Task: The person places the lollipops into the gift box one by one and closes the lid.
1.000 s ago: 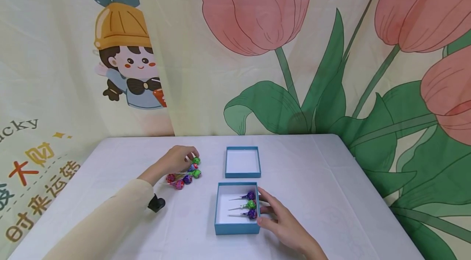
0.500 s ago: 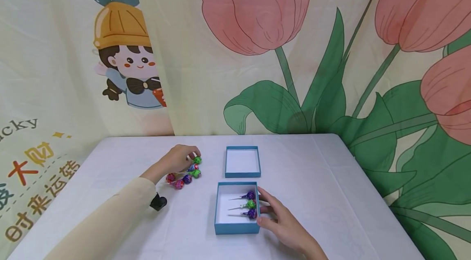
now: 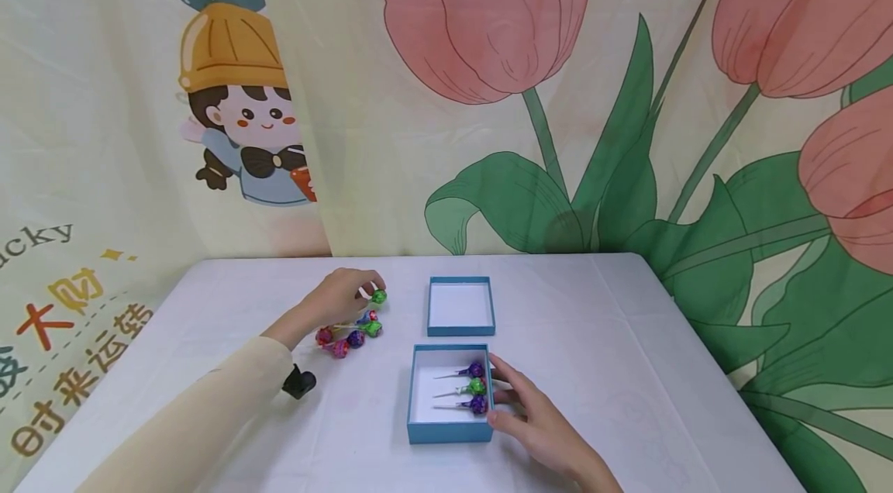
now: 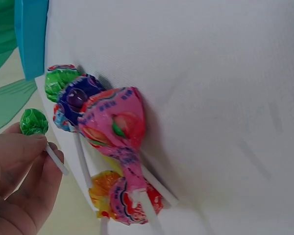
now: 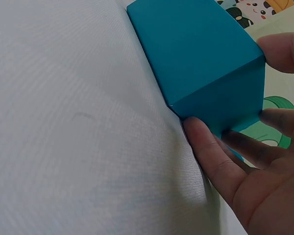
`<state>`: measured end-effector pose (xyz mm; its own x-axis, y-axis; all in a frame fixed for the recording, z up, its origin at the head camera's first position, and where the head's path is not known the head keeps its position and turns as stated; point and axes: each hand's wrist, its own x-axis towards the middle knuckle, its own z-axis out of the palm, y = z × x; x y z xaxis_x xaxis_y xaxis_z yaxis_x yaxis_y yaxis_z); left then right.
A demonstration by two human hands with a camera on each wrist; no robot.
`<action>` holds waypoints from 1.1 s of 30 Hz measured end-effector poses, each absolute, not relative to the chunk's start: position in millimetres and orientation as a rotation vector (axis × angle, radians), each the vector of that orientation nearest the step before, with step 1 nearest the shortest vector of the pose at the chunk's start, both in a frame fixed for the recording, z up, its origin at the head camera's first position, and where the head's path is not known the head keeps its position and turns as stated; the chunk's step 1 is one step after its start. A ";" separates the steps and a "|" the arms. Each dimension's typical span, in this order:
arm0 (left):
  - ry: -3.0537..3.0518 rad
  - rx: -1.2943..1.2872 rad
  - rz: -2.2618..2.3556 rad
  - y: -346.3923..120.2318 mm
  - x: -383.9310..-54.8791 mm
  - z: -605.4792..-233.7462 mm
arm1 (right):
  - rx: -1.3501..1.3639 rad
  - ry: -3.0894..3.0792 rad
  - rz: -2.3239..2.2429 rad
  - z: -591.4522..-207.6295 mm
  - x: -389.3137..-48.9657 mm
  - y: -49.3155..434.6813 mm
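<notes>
My left hand (image 3: 342, 296) pinches a green lollipop (image 3: 379, 296) between thumb and fingers, above the far side of a lollipop pile. In the left wrist view, this green lollipop (image 4: 34, 121) stands clear of the others, its white stick pointing down from the fingertips. Red, pink (image 4: 118, 120), purple (image 3: 356, 339), blue and green lollipops lie heaped together. Against the right wall of an open teal box (image 3: 449, 433) rests my right hand (image 3: 540, 427), thumb at the near corner and fingers spread along the side. Inside the box lie two purple lollipops and a green one (image 3: 477, 386), sticks leftward.
Behind the box lies a shallow teal-rimmed lid (image 3: 461, 332), its white inside facing up. Everything stands on a white-covered table (image 3: 614, 338) before a printed tulip curtain. A black device (image 3: 299, 383) sits at my left wrist.
My left hand has lifted the green lollipop off the pile, moving slightly up and to the right. The right hand and the box have stayed in place.
</notes>
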<state>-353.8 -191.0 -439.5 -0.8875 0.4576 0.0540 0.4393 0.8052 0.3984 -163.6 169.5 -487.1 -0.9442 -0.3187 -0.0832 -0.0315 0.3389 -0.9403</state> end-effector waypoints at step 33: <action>2.808 1.259 0.704 -120.3 -286.5 -392.1 | -0.298 2.359 -1.636 -487.8 -163.6 168.0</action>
<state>-286.5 -120.3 -392.1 -0.6818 0.7059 0.1919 0.7129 0.5824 0.3906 -163.6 168.0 -487.8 -0.9467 -0.3090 -0.0913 -0.0229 0.3470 -0.9376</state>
